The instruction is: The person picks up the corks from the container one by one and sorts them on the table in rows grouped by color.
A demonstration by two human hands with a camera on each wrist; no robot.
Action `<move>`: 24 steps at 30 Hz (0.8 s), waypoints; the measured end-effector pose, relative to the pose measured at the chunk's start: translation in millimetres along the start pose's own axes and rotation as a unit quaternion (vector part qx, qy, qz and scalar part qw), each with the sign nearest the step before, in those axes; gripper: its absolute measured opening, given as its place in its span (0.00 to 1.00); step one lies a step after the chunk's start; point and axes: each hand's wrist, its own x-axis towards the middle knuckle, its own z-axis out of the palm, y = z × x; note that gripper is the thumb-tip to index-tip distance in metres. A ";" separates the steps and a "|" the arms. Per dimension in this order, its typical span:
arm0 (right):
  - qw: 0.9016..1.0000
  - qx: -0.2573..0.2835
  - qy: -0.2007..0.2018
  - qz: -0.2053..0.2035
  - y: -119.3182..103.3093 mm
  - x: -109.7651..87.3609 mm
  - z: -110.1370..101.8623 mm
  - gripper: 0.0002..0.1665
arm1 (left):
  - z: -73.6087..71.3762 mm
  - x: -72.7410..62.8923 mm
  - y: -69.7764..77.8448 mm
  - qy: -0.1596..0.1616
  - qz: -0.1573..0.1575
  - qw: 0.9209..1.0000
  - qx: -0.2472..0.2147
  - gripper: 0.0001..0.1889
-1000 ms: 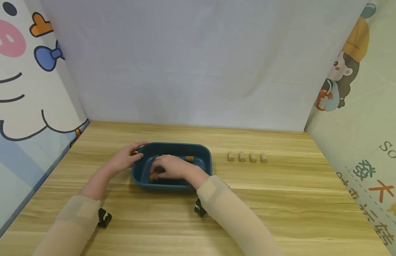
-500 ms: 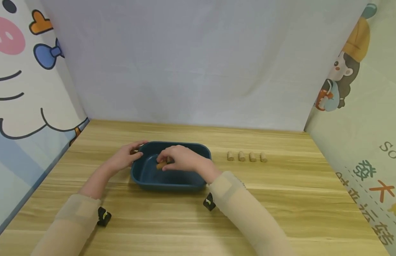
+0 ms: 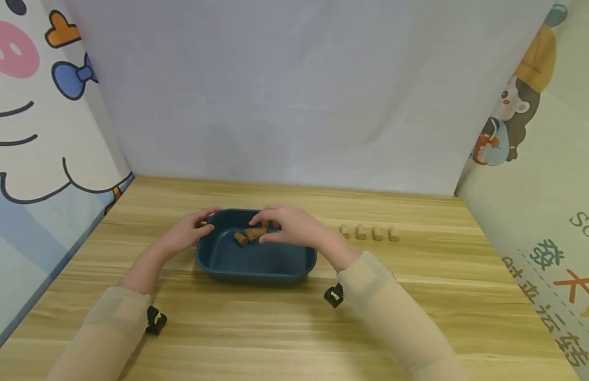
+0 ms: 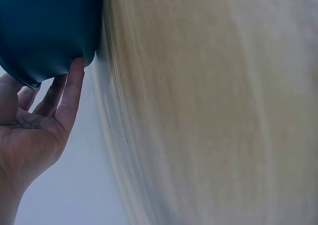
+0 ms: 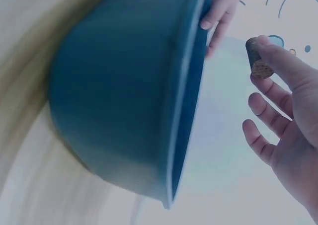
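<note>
A dark blue rectangular tub (image 3: 256, 275) stands on the table. My left hand (image 3: 187, 233) holds its left end, thumb at the rim. In the left wrist view the fingers of the left hand (image 4: 39, 130) lie against the tub's outer wall. Over the back part of the tub is my right hand (image 3: 294, 225). The right wrist view shows that hand pinching a small cork (image 5: 262, 68) between thumb and forefinger, above rim height, other fingers spread. Below it, a brown cork (image 3: 240, 238) lies on the tub floor; the right hand hides part of the inside.
Several pale corks (image 3: 361, 232) stand in a row on the wooden table (image 3: 256, 328), right of the tub. A plain cloth (image 3: 285, 106) hangs behind, with printed cloths at both sides.
My right hand has risen from the left part of the tub and moved right and back, carrying the cork. The left hand has stayed at the rim.
</note>
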 end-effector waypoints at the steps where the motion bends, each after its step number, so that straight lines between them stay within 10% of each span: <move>1: 1.000 -0.004 0.005 0.000 0.3 -2.5 -2.2 0.23 | -0.1 0.3 -0.2 0.000 -0.001 1.000 0.002 0.28; 24: 0.987 0.008 0.163 -0.003 10.5 -71.8 -41.0 0.25 | 0.0 1.1 -0.3 -0.002 -0.006 1.000 0.007 0.27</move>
